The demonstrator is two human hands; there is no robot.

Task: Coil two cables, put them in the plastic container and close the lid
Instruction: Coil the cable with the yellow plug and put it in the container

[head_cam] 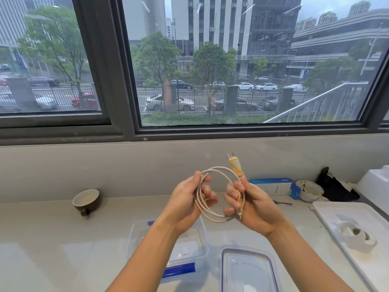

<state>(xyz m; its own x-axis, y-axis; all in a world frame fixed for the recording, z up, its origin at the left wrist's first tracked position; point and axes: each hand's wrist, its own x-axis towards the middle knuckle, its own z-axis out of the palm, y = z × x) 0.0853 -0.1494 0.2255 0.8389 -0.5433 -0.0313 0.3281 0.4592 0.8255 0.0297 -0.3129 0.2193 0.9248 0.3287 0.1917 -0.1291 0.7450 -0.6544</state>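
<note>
A pale pink cable point(219, 171) with yellow-and-white plugs is wound into a loop held up above the counter. My left hand point(187, 199) grips the loop's left side. My right hand point(250, 203) pinches the right side, where the USB plug point(234, 163) sticks up and the other plug points down. Below my arms stands the clear plastic container point(136, 232) with blue clips, open, with something white inside. Its clear lid point(248, 268) with a blue rim lies flat to its right. A second cable is not clearly visible.
A brown cup point(86, 200) lies tipped on the counter at the left. A blue-and-white box point(275, 186), a white bowl point(309, 189) and a black bag point(334, 186) sit at the back right. A white tray point(328, 218) holding a tape roll point(357, 236) is at the right.
</note>
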